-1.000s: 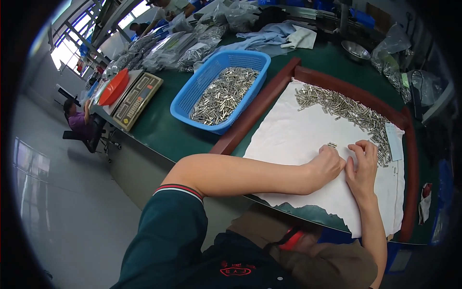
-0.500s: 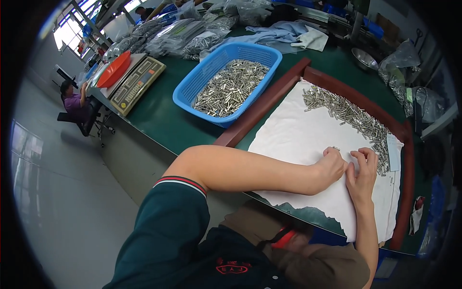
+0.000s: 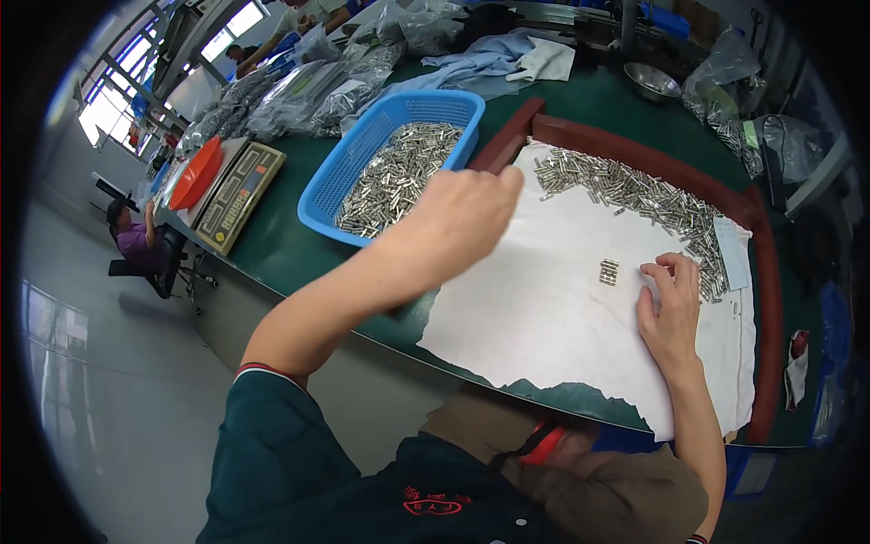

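Small silvery metal cylinders (image 3: 625,186) lie heaped along the far and right side of a white cloth (image 3: 526,317). A few more stand grouped in a tight block (image 3: 608,272) in the middle of the cloth. My right hand (image 3: 672,308) rests on the cloth between that block and the heap, fingers curved and apart, with nothing visible in them. My left hand (image 3: 471,218) is raised near the right side of a blue plastic basket (image 3: 317,195) full of the same cylinders. Its fingers are curled closed; whatever they hold is hidden.
Reddish-brown rails (image 3: 768,335) border the cloth on the green table (image 3: 272,218). A scale (image 3: 240,195) and an orange-red tray (image 3: 197,172) stand at left. Plastic bags (image 3: 299,86), blue cloth (image 3: 480,63) and a metal bowl (image 3: 652,80) lie behind. One person (image 3: 136,238) sits far left.
My left hand has moved left and away from my right hand, up toward the basket. The block of cylinders on the cloth is now uncovered. The view has shifted slightly.
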`<action>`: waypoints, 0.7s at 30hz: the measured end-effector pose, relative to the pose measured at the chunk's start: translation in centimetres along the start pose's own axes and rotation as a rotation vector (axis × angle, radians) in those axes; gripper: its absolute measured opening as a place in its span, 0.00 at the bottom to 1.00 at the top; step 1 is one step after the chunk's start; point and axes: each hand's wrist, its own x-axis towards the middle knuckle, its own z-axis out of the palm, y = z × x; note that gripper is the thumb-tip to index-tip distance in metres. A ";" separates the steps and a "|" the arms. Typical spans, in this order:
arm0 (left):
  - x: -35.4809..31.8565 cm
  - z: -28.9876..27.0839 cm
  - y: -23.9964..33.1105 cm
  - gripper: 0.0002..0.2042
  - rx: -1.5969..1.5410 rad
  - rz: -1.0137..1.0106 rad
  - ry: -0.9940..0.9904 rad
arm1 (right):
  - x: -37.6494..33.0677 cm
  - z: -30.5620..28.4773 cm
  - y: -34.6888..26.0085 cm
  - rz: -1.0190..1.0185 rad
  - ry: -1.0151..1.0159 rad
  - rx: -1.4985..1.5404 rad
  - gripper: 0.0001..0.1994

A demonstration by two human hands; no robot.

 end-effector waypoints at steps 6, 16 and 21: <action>-0.8 -0.5 -11.0 0.13 0.127 -0.262 -0.060 | -0.1 -0.2 -0.4 0.001 0.002 0.038 0.13; 1.8 2.2 -0.6 0.07 -0.232 0.153 0.295 | -0.3 0.6 0.4 -0.030 0.011 0.030 0.12; 3.3 6.7 5.3 0.10 -0.472 0.367 0.225 | 0.2 0.1 0.3 -0.045 0.037 0.036 0.11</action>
